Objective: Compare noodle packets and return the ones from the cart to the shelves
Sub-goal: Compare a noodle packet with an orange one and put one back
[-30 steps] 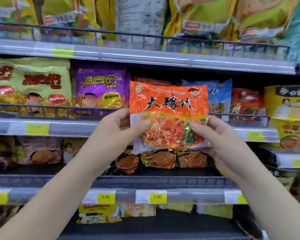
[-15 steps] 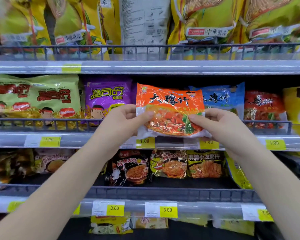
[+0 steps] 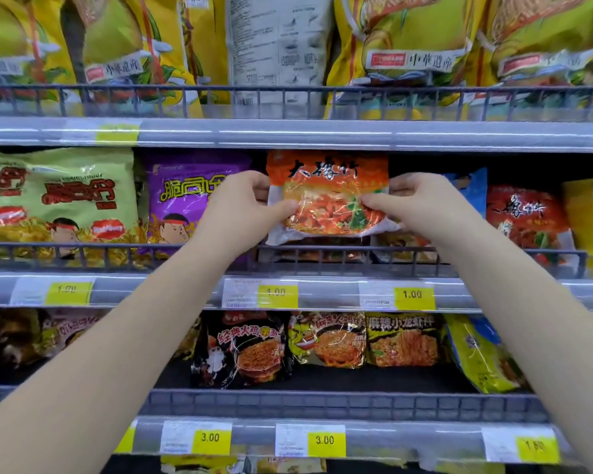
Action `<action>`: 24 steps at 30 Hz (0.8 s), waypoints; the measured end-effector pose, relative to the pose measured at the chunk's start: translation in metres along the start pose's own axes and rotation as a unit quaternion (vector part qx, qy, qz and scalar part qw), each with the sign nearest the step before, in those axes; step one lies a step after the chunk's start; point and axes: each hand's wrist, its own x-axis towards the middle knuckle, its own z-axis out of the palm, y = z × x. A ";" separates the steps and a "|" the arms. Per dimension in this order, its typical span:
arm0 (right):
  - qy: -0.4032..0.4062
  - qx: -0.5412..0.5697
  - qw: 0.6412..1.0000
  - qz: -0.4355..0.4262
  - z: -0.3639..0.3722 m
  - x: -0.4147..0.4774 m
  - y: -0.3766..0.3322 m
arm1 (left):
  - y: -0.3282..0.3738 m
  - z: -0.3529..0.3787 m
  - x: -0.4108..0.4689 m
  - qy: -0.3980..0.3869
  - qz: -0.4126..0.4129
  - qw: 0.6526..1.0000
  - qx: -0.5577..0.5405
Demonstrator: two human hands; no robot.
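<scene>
Orange packet — between left fingers, right fingers

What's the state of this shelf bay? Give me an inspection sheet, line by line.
Surface: grey metal middle shelf with a wire front rail, stocked.
Job's things: orange plastic noodle packet, upright above the rail, between a purple crinkly packet and a blue packet.
Clutter: nothing seen.
Hands: left hand and right hand each pinch one side of the orange packet.
Cables: nothing seen.
Surroundings: yellow bags above, black noodle packet below, yellow price labels.
</scene>
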 end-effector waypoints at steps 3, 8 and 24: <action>0.008 -0.016 1.000 -0.009 0.004 0.011 0.009 | -0.002 0.007 0.005 0.022 0.003 0.999 0.032; 0.021 -0.069 0.997 -0.019 0.012 0.020 0.019 | 0.000 0.015 0.003 0.040 0.023 0.994 0.097; -0.007 -0.176 0.984 -0.032 0.020 0.025 0.029 | 0.008 0.029 0.004 -0.017 -0.016 0.962 0.273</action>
